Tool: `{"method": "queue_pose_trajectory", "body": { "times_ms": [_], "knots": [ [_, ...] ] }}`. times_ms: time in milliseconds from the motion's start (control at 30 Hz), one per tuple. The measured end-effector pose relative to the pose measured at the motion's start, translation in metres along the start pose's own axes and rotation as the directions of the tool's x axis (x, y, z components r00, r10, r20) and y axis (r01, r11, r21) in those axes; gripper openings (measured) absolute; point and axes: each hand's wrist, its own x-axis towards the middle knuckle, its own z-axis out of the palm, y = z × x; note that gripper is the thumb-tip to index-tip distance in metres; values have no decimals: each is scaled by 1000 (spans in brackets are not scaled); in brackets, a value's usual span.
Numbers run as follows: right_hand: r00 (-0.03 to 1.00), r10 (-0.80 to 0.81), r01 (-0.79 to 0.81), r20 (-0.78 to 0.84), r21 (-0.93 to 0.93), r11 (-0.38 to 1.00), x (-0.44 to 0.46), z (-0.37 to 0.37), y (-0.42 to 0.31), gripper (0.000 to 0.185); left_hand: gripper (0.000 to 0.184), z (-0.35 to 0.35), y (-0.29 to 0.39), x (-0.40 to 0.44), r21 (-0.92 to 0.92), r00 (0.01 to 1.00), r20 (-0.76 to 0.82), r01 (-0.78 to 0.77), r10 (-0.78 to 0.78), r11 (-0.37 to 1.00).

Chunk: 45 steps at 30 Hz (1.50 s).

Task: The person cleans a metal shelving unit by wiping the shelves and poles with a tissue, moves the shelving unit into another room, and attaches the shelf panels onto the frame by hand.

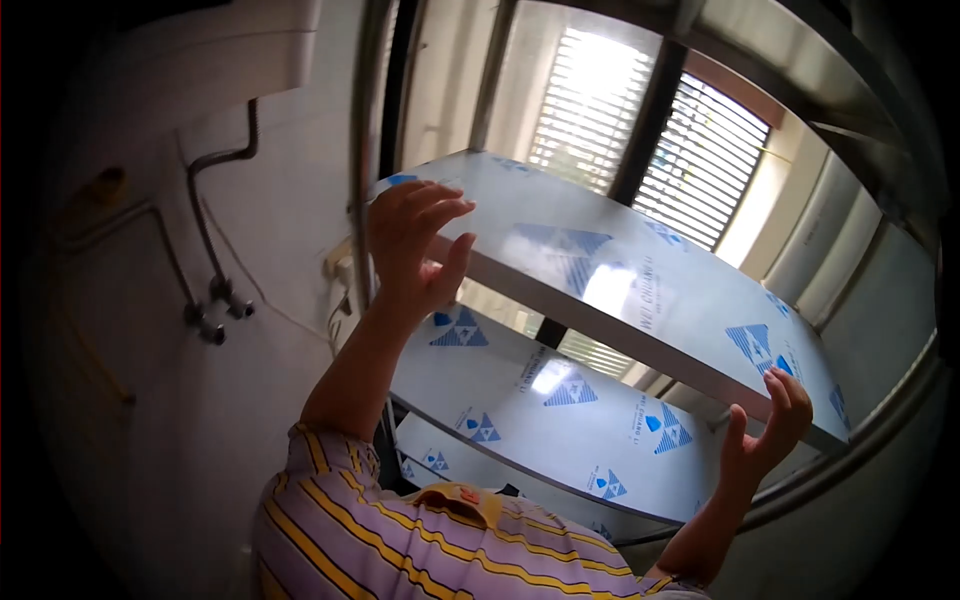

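An upper metal shelf panel [560, 245] with blue triangle logos and printed lettering spans the rack in front of me at a slant. My left hand [415, 240] is at its left front corner, fingers curved and the thumb apart from them. Near the right end of the same panel's front edge is my right hand [768, 430], its fingers bent and the thumb spread away. Whether either hand touches the panel I cannot tell. Below it lies a second metal shelf [500, 370] with the same blue-printed film.
Metal rack posts [366, 130] frame the shelves, and a lower shelf [430, 448] shows beneath. Behind stands a window with slatted blinds [590, 100]. White pipes [815, 230] run up at the right. Bent pipes with valves [205, 325] are on the left wall.
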Motion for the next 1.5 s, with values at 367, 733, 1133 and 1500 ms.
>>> {"method": "queue_pose_trajectory", "body": {
  "times_ms": [367, 733, 1133, 1500],
  "knots": [
    [990, -138, 139, -27, 9, 990, 17, 68, -67, 66, 57, -7, -99, -59, -124, 740, -68, 659, -669, 742],
    [966, -207, 189, -157, -118, 975, 7, 84, -56, 55, 39, 0, -115, -50, -443, 635, 247, 746, -732, 498],
    [969, -73, 43, -236, -131, 990, 19, 85, -90, 72, 63, 3, -129, -47, -591, 763, 411, 639, -499, 491],
    [956, -167, 130, -240, -162, 978, 14, 86, -66, 75, 64, -2, -128, -45, -532, 763, 409, 646, -501, 548]
  ]
}}
